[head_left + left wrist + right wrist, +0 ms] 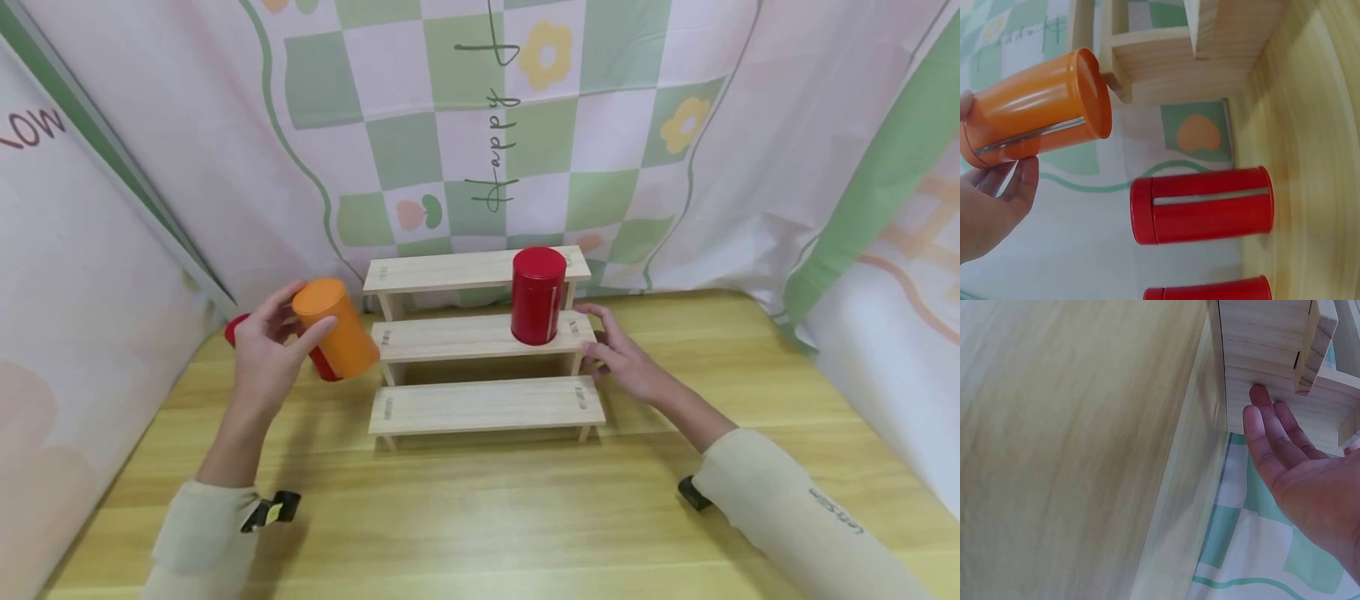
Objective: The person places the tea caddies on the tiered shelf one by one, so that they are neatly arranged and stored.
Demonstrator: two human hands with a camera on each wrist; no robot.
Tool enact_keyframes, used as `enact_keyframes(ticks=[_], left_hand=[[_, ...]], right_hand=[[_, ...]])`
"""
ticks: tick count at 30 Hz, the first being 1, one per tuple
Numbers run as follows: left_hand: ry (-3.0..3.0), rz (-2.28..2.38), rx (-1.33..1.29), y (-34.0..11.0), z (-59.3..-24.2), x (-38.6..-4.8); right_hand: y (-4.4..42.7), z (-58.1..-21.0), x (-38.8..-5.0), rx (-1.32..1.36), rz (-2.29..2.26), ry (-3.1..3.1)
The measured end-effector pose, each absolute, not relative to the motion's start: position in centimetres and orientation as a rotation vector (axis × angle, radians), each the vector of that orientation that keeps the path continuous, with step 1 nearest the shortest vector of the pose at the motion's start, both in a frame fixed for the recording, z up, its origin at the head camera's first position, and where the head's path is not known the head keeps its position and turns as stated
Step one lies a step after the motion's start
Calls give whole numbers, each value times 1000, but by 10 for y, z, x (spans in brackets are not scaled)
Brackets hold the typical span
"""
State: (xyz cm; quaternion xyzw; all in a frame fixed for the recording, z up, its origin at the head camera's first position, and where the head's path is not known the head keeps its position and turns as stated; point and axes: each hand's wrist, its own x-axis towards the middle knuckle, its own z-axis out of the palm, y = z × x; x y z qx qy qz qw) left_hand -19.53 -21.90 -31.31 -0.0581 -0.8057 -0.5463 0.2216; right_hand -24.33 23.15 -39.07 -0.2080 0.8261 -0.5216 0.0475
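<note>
My left hand [266, 354] holds an orange canister [337, 329] between thumb and fingers. The canister tilts in the air at the left end of a three-tier wooden shelf [480, 406]; in the left wrist view its orange side [1032, 106] bears a pale strip. On the middle tier, toward the right, stands a red canister [536, 300]. Two more red canisters [1204, 205] stand on the table behind my left hand, mostly hidden in the head view. My right hand [618, 354] is at the shelf's right end, its fingers [1263, 444] extended against the wooden side.
The shelf stands on a wood-grain table [480, 517] close to a checkered fabric backdrop [472, 142]. White fabric walls [75, 275] rise on the left and right sides. The top tier [450, 271] lies nearest the backdrop.
</note>
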Motion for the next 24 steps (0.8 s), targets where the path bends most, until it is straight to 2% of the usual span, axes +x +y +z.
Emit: enact_keyframes(ticks=[24], left_hand=[[-2176, -1572, -402, -172, -309, -216]], right_hand=[[232, -390, -242, -637, -1594, 2515]])
